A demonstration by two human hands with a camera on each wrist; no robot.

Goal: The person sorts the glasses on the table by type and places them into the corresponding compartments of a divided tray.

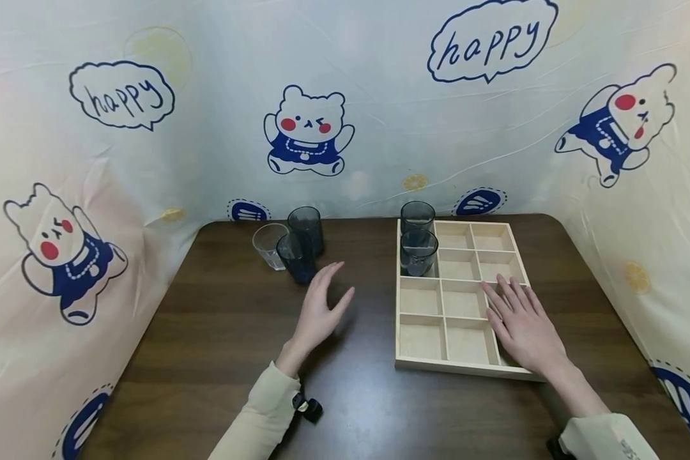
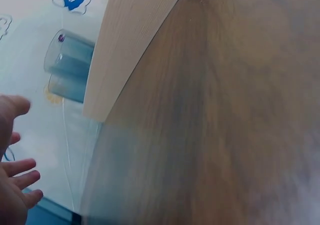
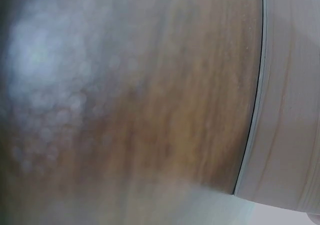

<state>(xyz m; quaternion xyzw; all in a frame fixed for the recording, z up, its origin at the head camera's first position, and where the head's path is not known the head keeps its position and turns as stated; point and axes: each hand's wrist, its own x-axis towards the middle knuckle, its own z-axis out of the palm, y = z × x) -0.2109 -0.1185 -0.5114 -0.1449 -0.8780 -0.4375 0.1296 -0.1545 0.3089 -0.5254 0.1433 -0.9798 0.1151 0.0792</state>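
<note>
A light wooden tray (image 1: 420,365) divided into compartments lies on the right of the table. Two smoky tinted glasses, a rear one (image 1: 418,214) and a front one (image 1: 418,254), stand in its far left compartments. My right hand (image 1: 523,326) rests on the tray's right side, fingers spread and pointing away. Left of the tray, my left hand (image 1: 316,313) is over the table, thumb apart from fairly straight fingers, holding nothing. Just beyond it stand a dark blue glass (image 1: 296,259), a dark grey glass (image 1: 309,231) and a clear glass (image 1: 269,246), grouped closely.
The brown wooden table (image 1: 218,358) meets a printed cloth (image 1: 379,140) at its back and sides. In the right wrist view, the tray's outer wall (image 3: 290,95) fills the right edge. The left wrist view shows the tray wall (image 2: 130,45) with glasses rising above it.
</note>
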